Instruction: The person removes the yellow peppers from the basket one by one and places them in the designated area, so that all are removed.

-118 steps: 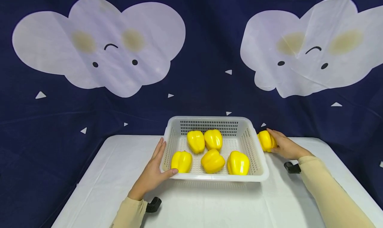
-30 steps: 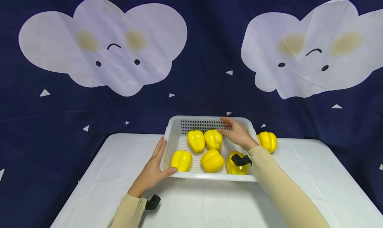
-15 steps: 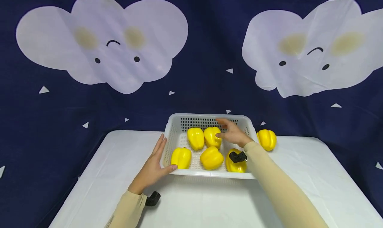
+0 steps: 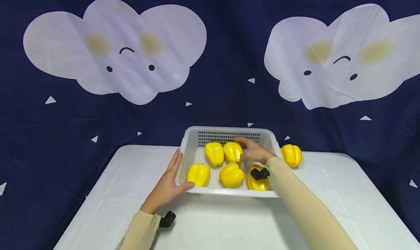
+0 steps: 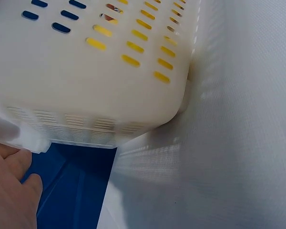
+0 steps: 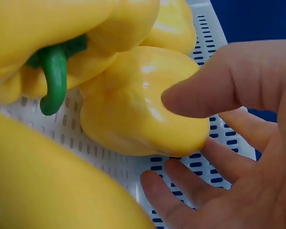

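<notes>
The right hand (image 4: pixel 256 152) is inside the white basket (image 4: pixel 229 192), fingers parted around the back-right pepper (image 4: pixel 232 151); whether they touch it cannot be told. Its glossy skin could slip away if they close off-centre, and the back-left pepper (image 4: pixel 214 154), close beside it, could be knocked. The black wrist mount (image 4: pixel 260 173), over the front-right pepper (image 4: pixel 258 184), might bump it. The left hand (image 4: pixel 167 187) steadies the rim with extended fingers, not clenched; should that support ease, a brushing sleeve (image 4: pixel 295 195) could shove the basket into the outside pepper (image 4: pixel 292 156), rolling it across the surface (image 4: pixel 213 224).
</notes>
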Available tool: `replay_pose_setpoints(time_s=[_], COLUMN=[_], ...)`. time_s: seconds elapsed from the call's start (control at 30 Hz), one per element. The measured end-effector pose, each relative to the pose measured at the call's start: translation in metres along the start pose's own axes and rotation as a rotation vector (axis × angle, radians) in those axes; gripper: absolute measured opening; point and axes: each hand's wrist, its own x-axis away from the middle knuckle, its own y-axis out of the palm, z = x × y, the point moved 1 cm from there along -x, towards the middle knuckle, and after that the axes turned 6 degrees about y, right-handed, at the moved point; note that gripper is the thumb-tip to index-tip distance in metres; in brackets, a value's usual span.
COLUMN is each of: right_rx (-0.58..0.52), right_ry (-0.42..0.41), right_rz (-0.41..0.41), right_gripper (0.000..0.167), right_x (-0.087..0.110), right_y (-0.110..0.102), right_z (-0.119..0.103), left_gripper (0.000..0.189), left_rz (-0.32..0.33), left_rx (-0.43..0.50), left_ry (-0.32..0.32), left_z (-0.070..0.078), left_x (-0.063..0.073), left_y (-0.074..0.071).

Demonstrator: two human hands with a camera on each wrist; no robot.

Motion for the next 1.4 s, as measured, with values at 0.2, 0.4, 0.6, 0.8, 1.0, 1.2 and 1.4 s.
replay_pose_setpoints(time_s=[0.2, 0.4, 0.6, 0.8, 1.0, 1.2, 1.4], right_rx=[0.037, 0.09, 0.198, 0.248, 0.298, 0.313, 0.304], right_ry=[-0.017, 0.0, -0.025, -0.029, -0.051, -0.05, -0.031], right_rz=[0.005, 0.019, 0.05, 0.073, 0.088, 0.097, 0.103], right_gripper=[0.093, 0.096, 0.095, 0.092, 0.092, 0.092, 0.092], right_x=[-0.002, -0.0038, -0.0058, -0.0058, -0.0054, -0.0038, -0.0052], right_y=[0.0028, 0.0055, 0.0084, 0.0087, 0.0081, 0.0072, 0.0076], right_z=[0.0017, 0.0035, 0.0031, 0.0043, 0.0033, 0.0001, 0.0019], left_gripper=[0.107, 0.107, 0.107, 0.106, 0.107, 0.107, 0.106], left_rz=[-0.003, -0.006, -0.003, 0.002, 0.001, 0.002, 0.001], left_rx=[0.005, 0.004, 0.006, 0.005, 0.001, 0.002, 0.007], left_ry=[-0.003, -0.007, -0.005, 0.01, 0.011, 0.004, 0.0], left_z=[-0.001, 0.0001, -0.0008, -0.0009, -0.0014, -0.0014, -0.0013], left_x=[0.0003, 0.0001, 0.0001, -0.0005, -0.0013, -0.0018, -0.0006], left_y=[0.0006, 0.0008, 0.0012, 0.0014, 0.0017, 0.0022, 0.0026])
